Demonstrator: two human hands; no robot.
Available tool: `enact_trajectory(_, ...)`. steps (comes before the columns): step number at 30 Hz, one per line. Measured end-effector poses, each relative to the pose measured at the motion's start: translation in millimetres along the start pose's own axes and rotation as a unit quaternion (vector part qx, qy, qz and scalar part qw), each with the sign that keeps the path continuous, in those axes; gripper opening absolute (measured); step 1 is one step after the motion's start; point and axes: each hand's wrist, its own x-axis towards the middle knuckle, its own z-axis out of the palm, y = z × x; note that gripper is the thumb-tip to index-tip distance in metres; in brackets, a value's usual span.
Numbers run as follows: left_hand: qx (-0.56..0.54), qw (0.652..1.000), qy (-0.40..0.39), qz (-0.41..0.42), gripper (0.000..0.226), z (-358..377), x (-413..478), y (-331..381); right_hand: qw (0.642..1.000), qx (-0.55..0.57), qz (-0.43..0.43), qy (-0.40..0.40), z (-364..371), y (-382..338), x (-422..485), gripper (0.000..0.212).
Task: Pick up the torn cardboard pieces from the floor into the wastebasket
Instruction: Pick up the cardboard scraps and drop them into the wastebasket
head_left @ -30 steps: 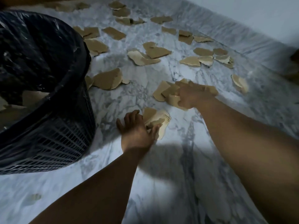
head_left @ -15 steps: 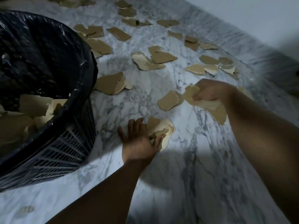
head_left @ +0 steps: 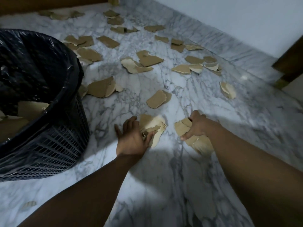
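Marble floor [head_left: 180,177] strewn with cardboard scraps [head_left: 157,99], most toward its far edge. Mid-floor, right hand [head_left: 197,126] curls tight round a bunch [head_left: 182,129] of them; left hand [head_left: 132,138] lies flat, fingers spread, thumb pressing one scrap [head_left: 154,125]. At left edge, wastebasket [head_left: 54,145] holds more.

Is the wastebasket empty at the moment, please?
No, several cardboard pieces lie inside the wastebasket.

Wastebasket [head_left: 54,145] on the left, cardboard pieces [head_left: 155,99] scattered over the floor [head_left: 164,185]
A few sit in the wastebasket, most lie right of it and behind; left hand [head_left: 131,140] and right hand [head_left: 197,126] are nearest.
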Motion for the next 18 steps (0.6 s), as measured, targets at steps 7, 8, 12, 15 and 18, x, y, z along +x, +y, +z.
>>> enact_trajectory(7, 0.016, 0.995, -0.065, 0.071, 0.070, -20.6, 82.8, 45.8, 0.996, 0.050, -0.021, 0.068, 25.0, 10.3, -3.3, 0.114)
enact_trajectory(8, 0.029, 0.993, -0.094, 0.066, 0.076, -21.9, 102.9, 53.0, 0.997, 0.048, -0.018, 0.060, 23.9, 9.7, -0.1, 0.115)
enact_trajectory(12, 0.035, 0.975, -0.221, -0.012, 0.088, -5.5, 167.5, 67.0, 0.999, 0.023, 0.035, 0.014, 16.7, 5.1, 13.5, 0.109)
enact_trajectory(15, 0.008, 0.965, -0.255, -0.056, 0.085, 7.8, 183.1, 67.8, 0.999, 0.017, 0.036, 0.010, 13.9, 5.3, 17.3, 0.112)
enact_trajectory(18, -0.073, 0.957, -0.253, -0.123, 0.097, 4.5, 177.4, 63.4, 0.999, 0.016, 0.049, 0.015, 15.2, 5.0, 18.5, 0.098)
